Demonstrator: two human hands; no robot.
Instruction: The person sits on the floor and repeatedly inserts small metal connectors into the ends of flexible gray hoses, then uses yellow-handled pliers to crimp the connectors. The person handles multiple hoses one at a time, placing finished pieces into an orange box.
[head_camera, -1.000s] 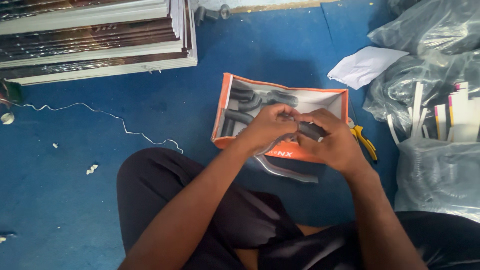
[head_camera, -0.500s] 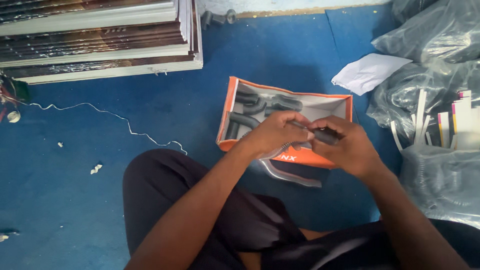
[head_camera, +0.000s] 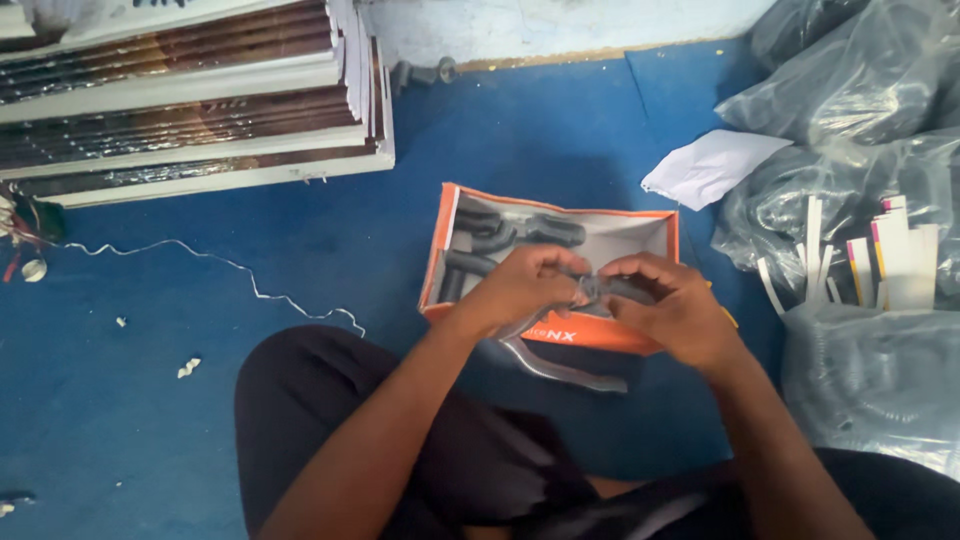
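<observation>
Head view, looking down at my lap on a blue floor (head_camera: 300, 260). Both my hands meet over an open orange cardboard box (head_camera: 448, 245) lying just past my knees. My left hand (head_camera: 525, 290) and right hand (head_camera: 672, 310) are each clamped on a dark grey rubber hose piece (head_camera: 618, 288), fingers curled round it, thumbs on top. I see only a short stretch of the piece between the hands; its long axis runs roughly left to right across the frame, slightly down toward the left, one end tucked in each fist. It sits above the near edge of the box, not resting on it as far as I can tell.

More dark hose pieces (head_camera: 500, 235) lie inside the box, mostly lengthwise left-right along the far wall. A clear plastic sleeve (head_camera: 560, 368) trails on the floor below the box's near side, under my hands.

Far left: stack of flat boards (head_camera: 190, 100) with white edges. A thin white string (head_camera: 230, 270) snakes across the floor from the left. Crumpled white paper (head_camera: 710, 165) right of the box, beside grey plastic bags (head_camera: 850, 100). White card strips (head_camera: 890, 250) stick up between the bags at right. My black trousers (head_camera: 400, 440) fill the bottom.
</observation>
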